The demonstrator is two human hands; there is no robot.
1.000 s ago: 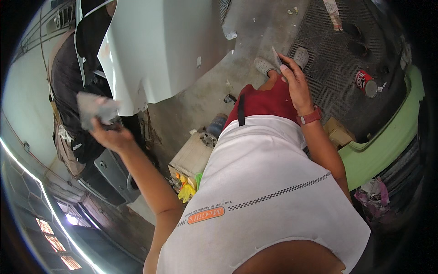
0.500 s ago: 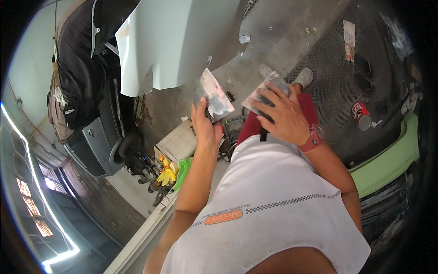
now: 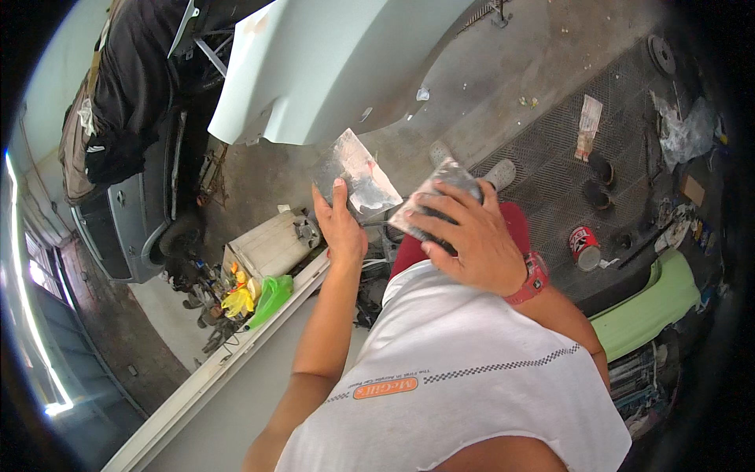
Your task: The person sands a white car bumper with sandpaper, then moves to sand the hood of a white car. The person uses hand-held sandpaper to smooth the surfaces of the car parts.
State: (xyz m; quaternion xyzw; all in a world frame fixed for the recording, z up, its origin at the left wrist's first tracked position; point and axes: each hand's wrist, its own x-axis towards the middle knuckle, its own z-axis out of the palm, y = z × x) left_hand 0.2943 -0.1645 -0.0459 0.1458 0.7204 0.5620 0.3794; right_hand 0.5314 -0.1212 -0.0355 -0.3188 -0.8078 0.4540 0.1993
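In front of my shirt, my left hand (image 3: 344,228) grips a flat, stiff-looking sheet (image 3: 371,182) smeared pale pink and dark grey, perhaps sandpaper. The thumb lies on its near edge and the fingers go behind it. Close by on the right, my right hand (image 3: 472,236) is pressed over a dark grey pad (image 3: 440,189) with pinkish, dusty edges. Its fingers spread across the top. A narrow gap separates the two pieces. Beyond them hangs a pale, curved car body panel (image 3: 314,63), which neither hand touches.
A white ledge (image 3: 212,370) runs along my left, past a green bag (image 3: 271,299) and yellow gloves (image 3: 238,299). On the right-hand mat lie a red can (image 3: 584,248), dark shoes (image 3: 598,181) and a smeared strip (image 3: 588,126). A light green panel (image 3: 649,307) is nearer.
The whole view has shifted. My right hand and its pad have come lower and nearer to the left-hand sheet. Both hands keep their hold.
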